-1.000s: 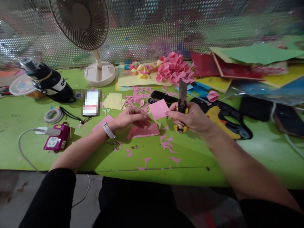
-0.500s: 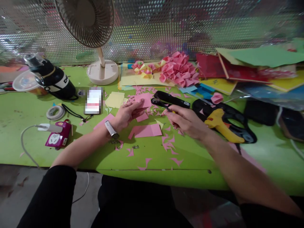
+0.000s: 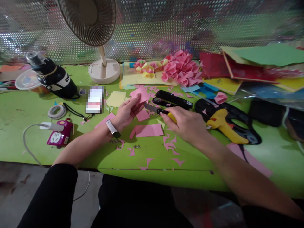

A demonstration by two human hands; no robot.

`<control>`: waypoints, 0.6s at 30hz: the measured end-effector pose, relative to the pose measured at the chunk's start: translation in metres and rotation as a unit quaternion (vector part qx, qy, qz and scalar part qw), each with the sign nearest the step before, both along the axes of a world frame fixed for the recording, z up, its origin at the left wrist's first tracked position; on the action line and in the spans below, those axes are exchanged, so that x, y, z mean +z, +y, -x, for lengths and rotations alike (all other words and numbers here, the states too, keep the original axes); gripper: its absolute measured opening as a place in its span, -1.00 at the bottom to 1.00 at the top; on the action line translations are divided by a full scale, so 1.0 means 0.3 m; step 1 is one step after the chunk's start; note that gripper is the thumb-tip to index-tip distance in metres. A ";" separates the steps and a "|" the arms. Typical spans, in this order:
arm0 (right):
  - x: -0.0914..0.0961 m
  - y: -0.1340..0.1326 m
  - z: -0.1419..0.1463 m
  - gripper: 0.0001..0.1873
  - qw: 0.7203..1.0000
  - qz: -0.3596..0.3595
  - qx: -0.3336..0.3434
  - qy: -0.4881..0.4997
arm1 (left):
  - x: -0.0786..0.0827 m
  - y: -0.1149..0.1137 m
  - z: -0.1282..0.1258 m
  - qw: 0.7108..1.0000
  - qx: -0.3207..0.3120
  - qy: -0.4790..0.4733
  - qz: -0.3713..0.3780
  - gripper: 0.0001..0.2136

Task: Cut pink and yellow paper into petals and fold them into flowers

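Observation:
My left hand (image 3: 128, 112) pinches a square of pink paper (image 3: 142, 94), with the thumb on top and fingers underneath. My right hand (image 3: 186, 122) is closed round the yellow-and-black handles of a pair of scissors (image 3: 152, 108). Their grey blades point left, close to the lower edge of the held paper; whether they touch it I cannot tell. A black stapler (image 3: 174, 98) lies just beyond the scissors. Below the hands are a flat pink paper strip (image 3: 149, 130) and many pink offcuts (image 3: 169, 144).
Behind the hands sit a heap of folded pink paper flowers (image 3: 181, 69) and a white fan (image 3: 104, 71). Yellow paper squares (image 3: 116, 98), a phone (image 3: 95, 99), tape (image 3: 57, 111), a purple power adapter (image 3: 60, 134) and a black bottle (image 3: 57, 80) are leftward. A yellow glue gun (image 3: 223, 125) lies right.
The scissors have swung so their blades now show, pointing at the paper. My right hand has turned over them. The paper in my left hand has shifted slightly left and tilted.

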State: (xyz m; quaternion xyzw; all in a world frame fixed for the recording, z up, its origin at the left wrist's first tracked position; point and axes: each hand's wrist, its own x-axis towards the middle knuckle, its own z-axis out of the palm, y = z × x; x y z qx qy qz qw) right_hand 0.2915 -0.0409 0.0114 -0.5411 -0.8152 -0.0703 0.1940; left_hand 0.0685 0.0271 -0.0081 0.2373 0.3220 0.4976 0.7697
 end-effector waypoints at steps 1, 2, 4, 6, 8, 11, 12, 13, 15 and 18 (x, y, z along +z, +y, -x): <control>-0.001 0.000 0.000 -0.54 1.000 -0.010 -0.002 -0.003 | 0.000 -0.002 -0.001 1.000 0.002 -0.003 0.003 -0.87; -0.001 0.000 0.000 -0.54 1.000 -0.018 -0.001 -0.005 | 0.001 -0.004 -0.002 1.000 0.006 -0.006 0.005 -0.87; -0.003 0.001 0.000 -0.55 0.999 -0.031 0.000 -0.008 | 0.006 -0.008 -0.006 1.000 0.010 -0.011 0.008 -0.88; -0.006 0.002 -0.001 -0.56 0.999 -0.040 0.000 -0.012 | 0.012 -0.012 -0.010 1.000 0.011 -0.015 0.008 -0.90; -0.009 0.003 0.000 -0.57 0.999 -0.047 -0.003 -0.014 | 0.017 -0.016 -0.013 1.000 0.009 -0.020 0.007 -0.92; -0.012 0.003 0.003 -0.55 0.999 -0.047 -0.016 -0.010 | 0.021 -0.025 -0.017 1.000 0.004 -0.020 0.007 -0.92; -0.013 0.003 0.004 -0.53 0.999 -0.043 -0.021 -0.009 | 0.022 -0.030 -0.018 1.000 0.000 -0.015 0.005 -0.92; -0.014 0.002 0.006 -0.51 0.999 -0.035 -0.026 -0.009 | 0.023 -0.035 -0.020 1.000 -0.003 -0.006 0.002 -0.91; -0.014 0.002 0.008 -0.45 0.999 -0.017 -0.033 -0.010 | 0.026 -0.047 -0.023 1.000 -0.007 0.010 -0.010 -0.88; -0.014 0.001 0.011 -0.42 0.999 0.003 -0.038 -0.008 | 0.034 -0.058 -0.025 0.999 -0.005 0.027 -0.028 -0.80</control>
